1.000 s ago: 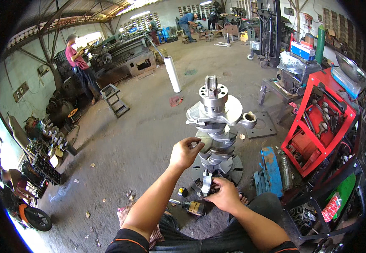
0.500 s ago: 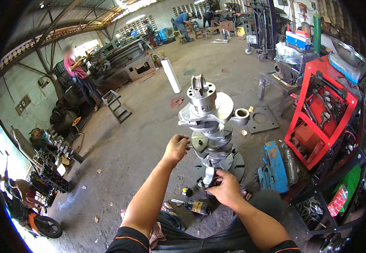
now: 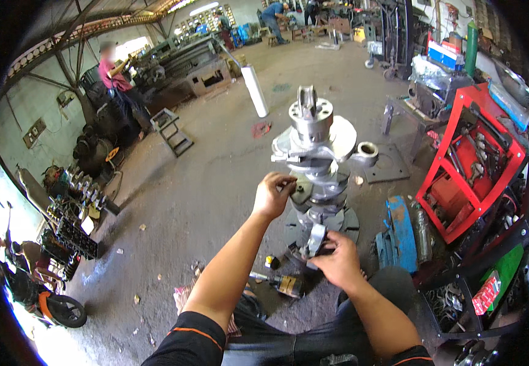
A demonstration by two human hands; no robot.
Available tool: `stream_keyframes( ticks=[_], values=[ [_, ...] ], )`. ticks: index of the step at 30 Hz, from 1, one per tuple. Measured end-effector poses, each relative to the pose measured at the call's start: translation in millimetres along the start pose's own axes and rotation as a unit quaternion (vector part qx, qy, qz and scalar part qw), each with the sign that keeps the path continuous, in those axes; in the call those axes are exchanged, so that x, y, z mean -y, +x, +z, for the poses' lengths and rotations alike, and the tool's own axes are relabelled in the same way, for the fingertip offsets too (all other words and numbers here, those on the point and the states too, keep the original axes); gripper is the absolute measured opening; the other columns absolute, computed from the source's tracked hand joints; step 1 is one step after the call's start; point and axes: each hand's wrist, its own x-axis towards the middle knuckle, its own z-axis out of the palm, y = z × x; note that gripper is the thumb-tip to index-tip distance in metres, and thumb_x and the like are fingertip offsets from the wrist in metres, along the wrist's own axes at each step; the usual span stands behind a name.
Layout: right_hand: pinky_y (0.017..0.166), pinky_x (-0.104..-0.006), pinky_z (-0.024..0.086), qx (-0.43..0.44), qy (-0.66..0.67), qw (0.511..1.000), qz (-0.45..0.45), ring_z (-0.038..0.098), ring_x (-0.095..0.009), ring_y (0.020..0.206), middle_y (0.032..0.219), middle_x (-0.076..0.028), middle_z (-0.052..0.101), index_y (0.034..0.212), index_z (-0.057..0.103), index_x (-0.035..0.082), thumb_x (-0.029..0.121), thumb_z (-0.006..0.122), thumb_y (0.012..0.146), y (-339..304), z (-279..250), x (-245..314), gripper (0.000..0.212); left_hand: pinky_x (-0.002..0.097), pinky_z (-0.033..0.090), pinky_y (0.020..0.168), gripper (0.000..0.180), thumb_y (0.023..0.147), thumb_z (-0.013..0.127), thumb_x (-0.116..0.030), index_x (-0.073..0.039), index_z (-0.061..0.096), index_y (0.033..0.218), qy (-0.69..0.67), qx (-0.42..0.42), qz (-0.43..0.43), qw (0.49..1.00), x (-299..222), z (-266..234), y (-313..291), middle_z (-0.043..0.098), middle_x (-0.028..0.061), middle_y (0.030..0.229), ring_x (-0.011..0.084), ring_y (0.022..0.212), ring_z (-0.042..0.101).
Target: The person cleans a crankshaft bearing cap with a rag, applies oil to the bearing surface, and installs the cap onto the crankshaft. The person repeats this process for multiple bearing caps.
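Closer to the crankshaft than half a second ago, the left hand now has curled fingers at its left flank; from my remote feed I cannot tell whether they pinch anything. I see the crankshaft upright, just right of the frame's centre. Lower down, the right hand pinches a metal bearing cap. An impact wrench lies at lower centre.

From my remote end I log: crankshaft upright on disc, centre; power tool before it; tube behind, slightly left; stool left of tube; rack right; lathe behind stool.
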Motion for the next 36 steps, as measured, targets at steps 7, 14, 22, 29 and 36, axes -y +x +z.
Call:
stream_keyframes(
  ticks=[7, 14, 22, 29, 36],
  values=[
    [0.084, -0.0332, 0.058, 0.025, 0.079, 0.994, 0.073, 0.074, -0.018, 0.093, 0.101, -0.009, 0.078, 0.113, 0.072, 0.002, -0.001, 0.086, 0.068, 3.4, 2.2, -6.3, 0.047, 0.0328, 0.057, 0.083, 0.024, 0.087, 0.081, -0.016, -0.003, 0.077, 0.107, -0.074, -0.035, -0.108, 0.991, -1.4, 6.6, -8.0, 0.078, 0.0117, 0.101, 0.0181, 0.088, 0.073],
    [0.075, -0.0290, 0.058, 0.029, 0.085, 0.992, 0.087, 0.073, -0.015, 0.092, 0.101, -0.006, 0.076, 0.113, 0.071, 0.004, -0.002, 0.086, 0.069, 2.9, -2.1, 3.8, 0.047, 0.0346, 0.057, 0.086, 0.033, 0.089, 0.079, -0.021, -0.002, 0.073, 0.116, -0.118, -0.170, -0.158, 0.965, 41.8, 17.2, -23.3, 0.074, 0.0173, 0.112, 0.0231, 0.093, 0.072],
    [0.076, -0.0307, 0.058, -0.006, 0.041, 0.994, 0.099, 0.071, -0.016, 0.098, 0.110, -0.005, 0.073, 0.120, 0.068, 0.003, -0.001, 0.087, 0.067, -6.6, -16.0, -8.7, 0.056, 0.0417, 0.052, 0.104, 0.056, 0.084, 0.074, -0.040, 0.002, 0.072, 0.120, 0.127, 0.096, -0.471, 0.868, 190.2, 56.7, -149.0, 0.071, 0.0251, 0.125, 0.0360, 0.121, 0.067],
    [0.078, -0.0259, 0.057, 0.004, 0.017, 0.996, 0.082, 0.071, -0.012, 0.092, 0.104, -0.002, 0.070, 0.112, 0.070, 0.003, -0.003, 0.088, 0.070, -11.3, -27.7, -15.7, 0.047, 0.0406, 0.056, 0.102, 0.048, 0.084, 0.078, -0.027, -0.002, 0.071, 0.124, 0.287, 0.275, -0.585, 0.707, 229.9, 116.9, -197.5, 0.069, 0.0185, 0.133, 0.0268, 0.120, 0.070],
    [0.077, -0.0302, 0.058, 0.036, -0.053, 0.995, 0.082, 0.070, -0.018, 0.092, 0.103, -0.008, 0.070, 0.109, 0.072, 0.001, 0.006, 0.089, 0.062, 0.4, -31.2, -3.9, 0.050, 0.0403, 0.058, 0.098, 0.043, 0.081, 0.081, -0.021, -0.007, 0.074, 0.121, 0.246, 0.284, -0.628, 0.682, 244.0, 127.1, -209.9, 0.073, 0.0123, 0.128, 0.0262, 0.118, 0.071]
  ],
)
